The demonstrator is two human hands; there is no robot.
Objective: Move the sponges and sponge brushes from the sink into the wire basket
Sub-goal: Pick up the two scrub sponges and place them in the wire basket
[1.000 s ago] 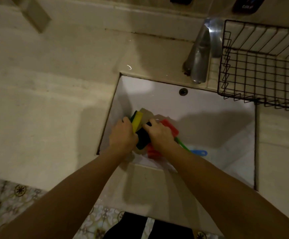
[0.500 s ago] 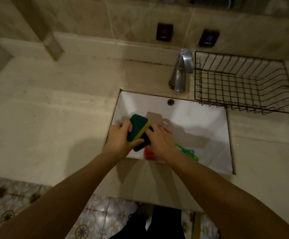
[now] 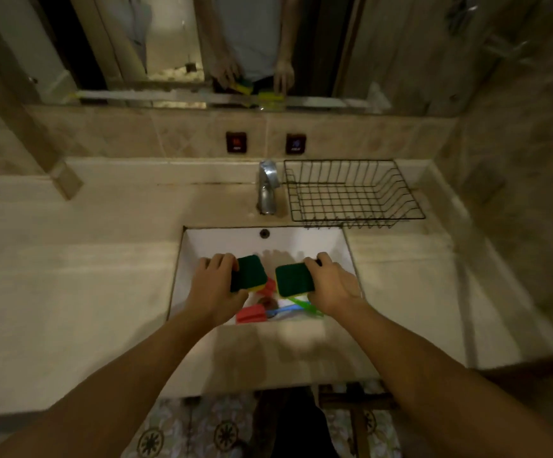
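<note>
Now the left hand point(image 3: 214, 290) grips one green-and-yellow sponge point(image 3: 248, 274), fingers curled over its left edge, green face up, long axis toward the frame's top. Right hand point(image 3: 333, 285) clasps the second sponge point(image 3: 294, 278), lying crosswise. Both hang above the sink point(image 3: 222, 241); the wire basket point(image 3: 351, 193) sits upper right.

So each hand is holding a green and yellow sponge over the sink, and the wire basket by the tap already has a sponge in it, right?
Not quite. The head view shows the wire basket beside the tap with nothing in it. The rest holds: the left hand grips one green and yellow sponge and the right hand grips another over the sink.
</note>
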